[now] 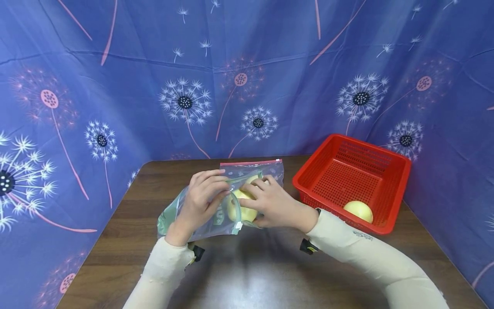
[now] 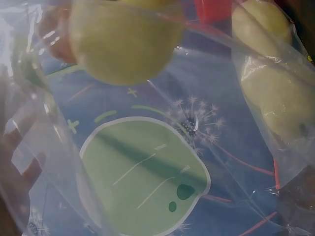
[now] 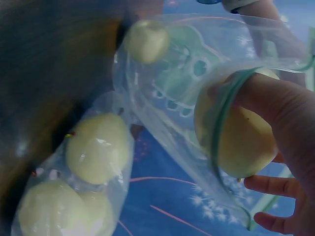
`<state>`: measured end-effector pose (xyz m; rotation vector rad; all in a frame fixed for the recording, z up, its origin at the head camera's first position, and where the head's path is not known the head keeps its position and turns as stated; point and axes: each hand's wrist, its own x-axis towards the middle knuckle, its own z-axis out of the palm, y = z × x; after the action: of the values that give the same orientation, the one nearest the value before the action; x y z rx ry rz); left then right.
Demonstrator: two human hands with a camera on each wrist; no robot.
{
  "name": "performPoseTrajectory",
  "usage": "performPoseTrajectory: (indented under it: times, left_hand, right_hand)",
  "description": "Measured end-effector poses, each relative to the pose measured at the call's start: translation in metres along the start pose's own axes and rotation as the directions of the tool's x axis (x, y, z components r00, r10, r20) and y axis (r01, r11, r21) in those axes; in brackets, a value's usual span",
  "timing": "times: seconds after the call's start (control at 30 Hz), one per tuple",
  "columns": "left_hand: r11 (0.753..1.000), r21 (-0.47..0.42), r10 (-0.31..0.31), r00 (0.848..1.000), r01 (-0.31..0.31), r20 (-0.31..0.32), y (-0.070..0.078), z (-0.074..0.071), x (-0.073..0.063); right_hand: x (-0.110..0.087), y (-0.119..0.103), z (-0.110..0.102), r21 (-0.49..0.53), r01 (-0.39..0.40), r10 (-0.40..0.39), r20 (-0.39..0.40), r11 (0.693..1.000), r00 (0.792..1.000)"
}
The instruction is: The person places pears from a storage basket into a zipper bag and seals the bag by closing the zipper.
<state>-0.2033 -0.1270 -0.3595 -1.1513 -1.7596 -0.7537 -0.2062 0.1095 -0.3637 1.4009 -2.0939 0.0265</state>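
Note:
A clear zip bag with a green-edged mouth (image 1: 221,225) lies across the table, its mouth spread toward the right. My left hand (image 1: 202,197) holds the bag by its upper side near the mouth, fingers bent over the plastic. At the mouth, my right hand (image 1: 275,204) grips a pale yellow apple (image 3: 251,137), thumb over the green rim and fingers beneath the fruit. In the right wrist view another apple (image 3: 146,42) lies deeper inside this bag. A second zip bag with a red edge (image 1: 251,163) lies behind, holding several apples (image 3: 98,147).
A red plastic basket (image 1: 401,189) stands at the right on the brown wooden table (image 1: 127,240), with one apple (image 1: 359,211) in its near corner. Blue dandelion-print cloth (image 1: 239,56) hangs behind the table and along both sides.

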Motion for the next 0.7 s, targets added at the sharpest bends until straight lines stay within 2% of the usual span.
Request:
performPoseTrajectory:
  times: [0.3, 0.47, 0.7]
  left_hand:
    - [1.000, 0.001, 0.000, 1.000, 0.000, 0.020, 0.003, 0.000, 0.001]
    - [1.000, 0.007, 0.008, 1.000, -0.008, 0.013, 0.003, 0.001, 0.001]
    - [1.000, 0.014, 0.018, 1.000, -0.018, -0.005, 0.003, -0.001, 0.001]
  right_hand:
    - [-0.004, -0.003, 0.021, -0.047, 0.007, -0.004, 0.065, 0.999, 0.998]
    - [-0.008, -0.004, 0.023, -0.069, 0.003, 0.007, 0.133, 0.998, 0.991]
    - [-0.011, -0.006, 0.021, -0.049, -0.052, 0.061, 0.214, 0.997, 0.975]
